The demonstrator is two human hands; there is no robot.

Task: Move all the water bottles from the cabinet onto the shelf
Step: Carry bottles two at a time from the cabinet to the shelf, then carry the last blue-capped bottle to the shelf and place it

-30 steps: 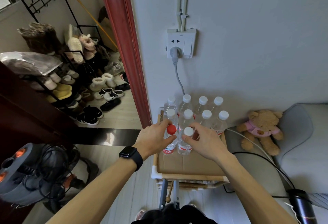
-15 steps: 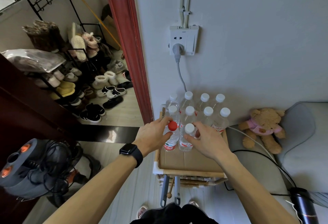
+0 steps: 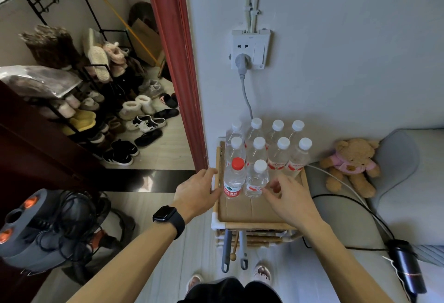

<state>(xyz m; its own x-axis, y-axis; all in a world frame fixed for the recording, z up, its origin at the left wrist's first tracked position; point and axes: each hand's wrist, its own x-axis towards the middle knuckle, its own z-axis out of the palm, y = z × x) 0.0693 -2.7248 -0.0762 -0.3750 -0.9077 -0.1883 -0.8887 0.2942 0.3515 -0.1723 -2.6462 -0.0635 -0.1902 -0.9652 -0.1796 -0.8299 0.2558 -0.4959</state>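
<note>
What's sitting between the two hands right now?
Head view: two upright bottles side by side on the shelf, the red-capped bottle nearer the left hand, the white-capped bottle nearer the right hand.

Ten bottles [image 3: 258, 151] on shelf [image 3: 254, 224], left hand [image 3: 195, 193] left, right hand [image 3: 288, 197] right.

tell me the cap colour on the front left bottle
Its cap is red, head view.

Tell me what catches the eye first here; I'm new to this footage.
Ten water bottles stand on the shelf against the wall, one red-capped bottle at front left. The left hand and right hand, open, flank the front pair. A teddy bear sits to the right.
</note>
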